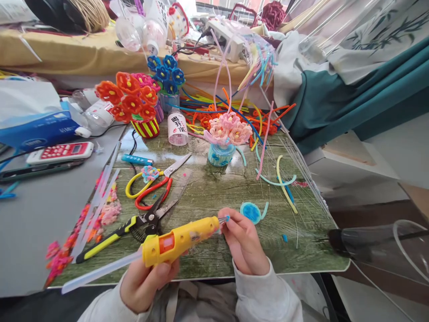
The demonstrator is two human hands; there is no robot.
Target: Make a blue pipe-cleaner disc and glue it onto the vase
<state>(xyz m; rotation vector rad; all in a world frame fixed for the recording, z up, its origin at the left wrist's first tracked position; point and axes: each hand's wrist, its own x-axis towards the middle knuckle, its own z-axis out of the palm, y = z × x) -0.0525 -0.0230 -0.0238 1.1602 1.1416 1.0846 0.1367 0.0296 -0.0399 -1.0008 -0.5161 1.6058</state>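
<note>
My left hand (147, 281) is closed around the grip of a yellow hot glue gun (177, 241), whose clear glue stick juts out to the lower left. Its metal nozzle touches a small blue piece (227, 218) pinched in the fingers of my right hand (243, 243). Just beyond my right hand lies a blue coiled pipe-cleaner disc (250, 211) on the green wood-print mat (217, 188). A pink pipe-cleaner flower bouquet in a blue pot (225, 136) stands further back.
Scissors with yellow and red handles (152, 183) and black-yellow pliers (124, 228) lie left of the gun. Orange (129, 98) and blue (166, 71) flower pots, a small bottle (177, 129), loose pipe cleaners (234, 112), a tissue box (36, 127) and a calculator (60, 152) crowd the back and left.
</note>
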